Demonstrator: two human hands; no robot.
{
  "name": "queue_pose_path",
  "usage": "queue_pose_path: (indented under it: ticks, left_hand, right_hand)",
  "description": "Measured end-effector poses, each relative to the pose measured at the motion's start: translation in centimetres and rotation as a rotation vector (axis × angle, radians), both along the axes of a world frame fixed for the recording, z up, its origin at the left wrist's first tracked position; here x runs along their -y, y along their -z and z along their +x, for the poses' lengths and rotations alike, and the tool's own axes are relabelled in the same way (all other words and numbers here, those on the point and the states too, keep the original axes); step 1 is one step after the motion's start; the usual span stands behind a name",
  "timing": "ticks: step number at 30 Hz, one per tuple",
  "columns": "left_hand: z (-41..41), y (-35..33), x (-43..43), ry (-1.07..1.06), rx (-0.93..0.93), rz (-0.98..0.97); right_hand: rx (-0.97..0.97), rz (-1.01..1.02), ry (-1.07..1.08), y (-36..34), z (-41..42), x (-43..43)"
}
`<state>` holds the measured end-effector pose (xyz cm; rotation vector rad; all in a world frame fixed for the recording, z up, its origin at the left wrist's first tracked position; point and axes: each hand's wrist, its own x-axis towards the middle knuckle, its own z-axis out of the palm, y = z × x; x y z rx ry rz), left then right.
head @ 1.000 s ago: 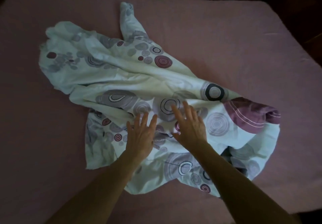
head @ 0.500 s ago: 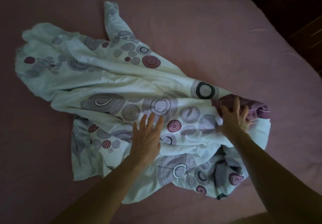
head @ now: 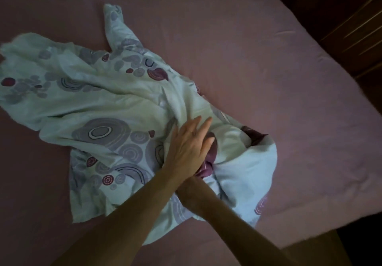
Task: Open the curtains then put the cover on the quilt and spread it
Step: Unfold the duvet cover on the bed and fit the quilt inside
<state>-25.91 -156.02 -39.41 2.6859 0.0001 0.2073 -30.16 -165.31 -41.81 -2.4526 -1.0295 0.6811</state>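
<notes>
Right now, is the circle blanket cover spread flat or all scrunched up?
Scrunched up. The cover lies bunched and creased on the pink bed.

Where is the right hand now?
In the head view the right hand lies low centre on the quilt cover, mostly hidden beneath the crossing left hand; only its wrist shows.

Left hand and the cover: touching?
Touching. The head view shows the left hand lying flat, fingers straight, on the crumpled cover with no gap, crossing over the right forearm.
</notes>
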Motion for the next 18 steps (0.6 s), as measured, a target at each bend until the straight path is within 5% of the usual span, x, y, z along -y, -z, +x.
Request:
queue_pose_path:
  ticks: [3,6,8,10,13,18]
  left_hand:
    - [0.3,0.9,-0.4,-0.038,-0.177,-0.061]
    - [-0.8,2.3,-1.0,0.062,-0.446,0.123]
    - [-2.1,2.9,-1.0,0.151,-0.573,0.224]
    - [-2.7,2.9,-0.7,0.141,-0.567,0.258]
    - [-2.4,2.7,0.2,0.004,-0.443,0.091]
    - [-1.3,1.8,0.8,-0.076,-0.319,0.004]
  right_hand:
    - [0.346,0.215,0.063,-1.6,2.9,2.1]
    - [0.62,0.254,0.455,-2.2,7.0,6.8]
    - [0.536,0.018,0.816,-2.3,9.2,9.8]
    - [0.245,-0.183,0.995,-1.8,10.7,11.6]
    - [0.053,-0.232,0.938,-0.4,10.5,11.2]
    - [0.142,-0.026,0.544,1.2,4.6,5.5]
